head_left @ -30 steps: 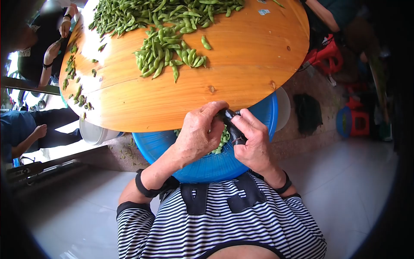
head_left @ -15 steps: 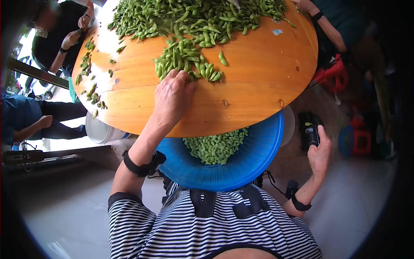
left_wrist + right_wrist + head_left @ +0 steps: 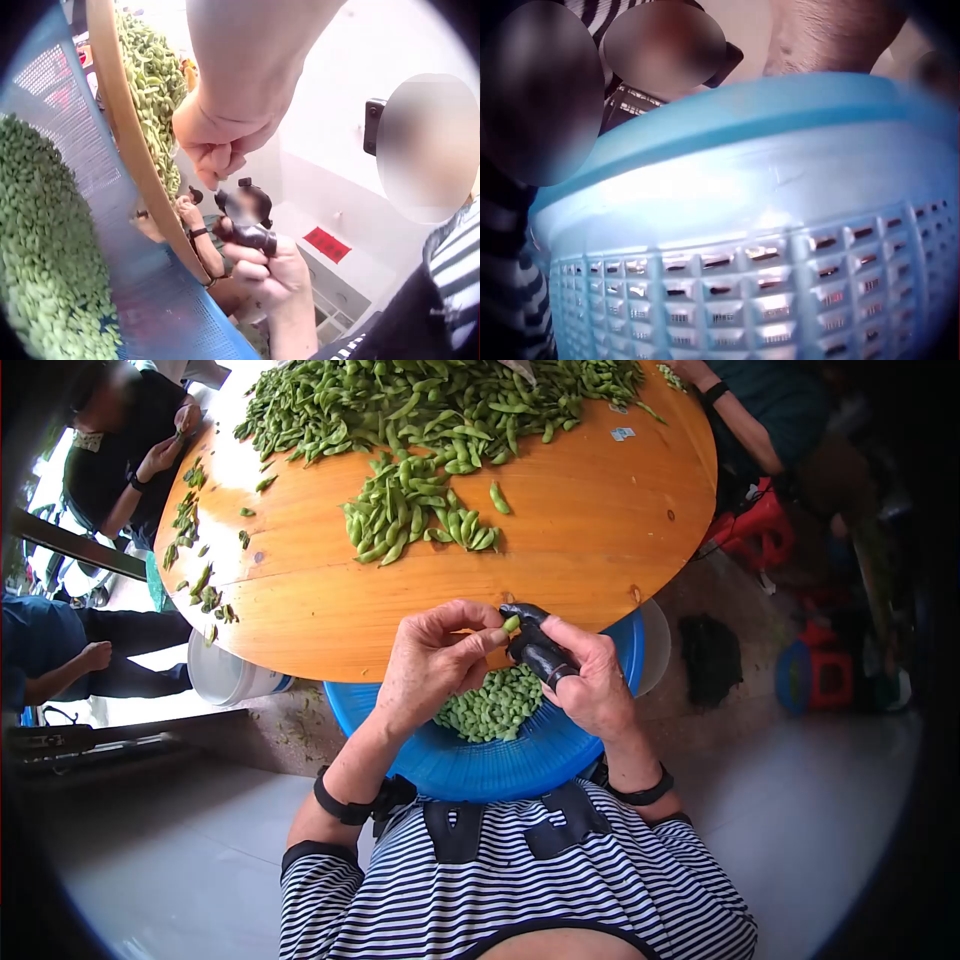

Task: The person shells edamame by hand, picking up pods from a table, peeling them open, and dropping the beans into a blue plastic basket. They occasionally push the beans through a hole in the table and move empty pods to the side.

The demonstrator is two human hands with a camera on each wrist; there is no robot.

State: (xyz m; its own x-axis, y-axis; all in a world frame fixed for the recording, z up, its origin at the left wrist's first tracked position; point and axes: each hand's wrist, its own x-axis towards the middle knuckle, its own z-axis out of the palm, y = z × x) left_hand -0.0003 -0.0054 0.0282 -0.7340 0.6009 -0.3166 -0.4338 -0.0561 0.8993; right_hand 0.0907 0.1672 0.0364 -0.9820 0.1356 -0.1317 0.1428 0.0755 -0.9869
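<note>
My left hand (image 3: 430, 665) pinches a green bean pod (image 3: 512, 624) between thumb and finger, just beyond the table's near edge. The right hand (image 3: 595, 690) is close against it, with black covers (image 3: 545, 660) on its thumb and forefinger; their tips lie right beside the pod's end. I cannot tell whether they grip it. Below both hands is a blue plastic basket (image 3: 470, 785) with shelled green beans (image 3: 490, 710) inside. The left wrist view shows the right hand (image 3: 270, 274) with its other fingers curled, and the beans (image 3: 45, 247) in the basket.
On the round wooden table (image 3: 560, 560) lie a small heap of pods (image 3: 395, 510) and a big pile (image 3: 420, 410) behind it. Dark scraps (image 3: 205, 595) lie along the left edge. Other people sit at left and right. A white bucket (image 3: 215, 670) stands left, a red stool (image 3: 755, 535) right.
Half a second ago my left hand was at the small heap and the right was far out to the right. Both are now together over the basket, the left bringing a pod.
</note>
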